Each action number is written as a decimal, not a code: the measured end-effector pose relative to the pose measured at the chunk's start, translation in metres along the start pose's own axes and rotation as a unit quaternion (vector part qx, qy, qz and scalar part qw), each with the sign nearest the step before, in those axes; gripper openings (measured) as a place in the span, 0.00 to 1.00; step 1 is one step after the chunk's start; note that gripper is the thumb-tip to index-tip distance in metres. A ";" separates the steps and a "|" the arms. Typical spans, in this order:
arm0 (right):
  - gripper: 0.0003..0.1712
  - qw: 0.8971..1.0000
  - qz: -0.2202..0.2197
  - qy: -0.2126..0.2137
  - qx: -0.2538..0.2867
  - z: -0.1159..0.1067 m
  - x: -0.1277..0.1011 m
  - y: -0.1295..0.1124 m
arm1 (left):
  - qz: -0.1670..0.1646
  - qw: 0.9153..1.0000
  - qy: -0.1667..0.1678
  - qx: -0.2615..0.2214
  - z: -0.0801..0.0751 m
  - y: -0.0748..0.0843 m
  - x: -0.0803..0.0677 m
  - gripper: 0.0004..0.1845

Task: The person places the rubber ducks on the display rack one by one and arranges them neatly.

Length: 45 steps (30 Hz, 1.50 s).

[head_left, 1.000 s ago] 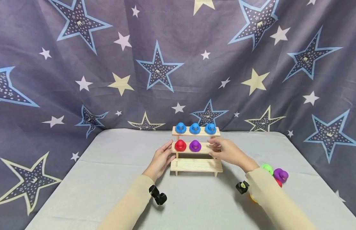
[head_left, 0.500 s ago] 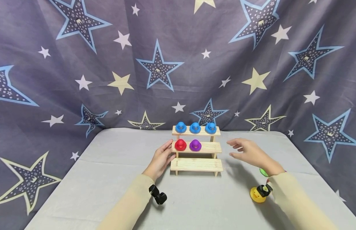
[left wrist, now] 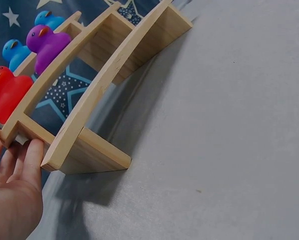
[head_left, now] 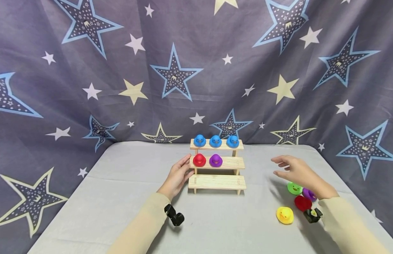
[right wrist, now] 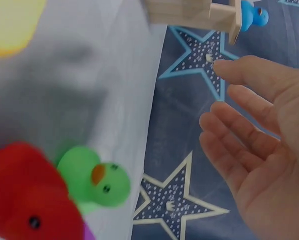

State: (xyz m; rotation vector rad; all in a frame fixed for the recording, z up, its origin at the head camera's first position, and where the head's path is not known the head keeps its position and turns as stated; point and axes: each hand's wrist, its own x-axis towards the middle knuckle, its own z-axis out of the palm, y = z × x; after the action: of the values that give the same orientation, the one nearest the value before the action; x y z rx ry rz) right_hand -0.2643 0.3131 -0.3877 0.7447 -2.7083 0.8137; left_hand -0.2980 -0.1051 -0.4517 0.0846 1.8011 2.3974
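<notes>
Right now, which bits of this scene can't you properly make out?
- Purple duck on the table, head view: half hidden behind the right hand and wrist.
- Red duck, right wrist view: blurred and cut by the bottom edge.
- Yellow duck, right wrist view: a blur cut off at the top corner.
- Left hand, left wrist view: cut by the frame edge; only its fingertips show against the shelf.

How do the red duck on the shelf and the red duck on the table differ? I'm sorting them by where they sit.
The red duck on the shelf stands on the middle step of the wooden rack, beside a purple duck; the red duck on the table sits on the grey cloth among loose ducks. The shelf one is by the left hand, which touches the rack; the table one lies under the right hand. Both share colour and shape.
</notes>
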 end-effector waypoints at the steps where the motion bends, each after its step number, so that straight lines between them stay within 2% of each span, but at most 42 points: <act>1: 0.24 1.000 0.003 -0.001 -0.002 -0.001 -0.002 0.002 | 0.000 1.000 -0.001 0.000 0.000 0.000 0.000 0.29; 10: 0.23 0.999 0.040 -0.009 -0.021 -0.002 -0.018 0.019 | -0.004 1.000 0.006 -0.001 0.001 0.000 0.000 0.30; 25: 0.28 0.992 0.112 -0.054 -0.032 0.008 -0.045 0.049 | 0.000 1.000 -0.001 0.002 0.001 0.000 0.001 0.30; 41: 0.25 0.990 0.121 -0.047 -0.059 0.015 -0.051 0.057 | 0.003 1.000 0.004 -0.005 0.001 -0.002 0.001 0.30; 45: 0.24 0.988 0.131 -0.060 -0.062 0.017 -0.051 0.057 | 0.004 1.000 0.003 -0.003 0.000 -0.002 0.001 0.30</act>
State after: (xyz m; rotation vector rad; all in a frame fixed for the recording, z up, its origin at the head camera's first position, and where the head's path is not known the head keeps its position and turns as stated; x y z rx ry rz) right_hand -0.2525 0.3650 -0.4447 0.4284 -2.9752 0.6633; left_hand -0.2984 -0.1043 -0.4533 0.0850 1.7979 2.4114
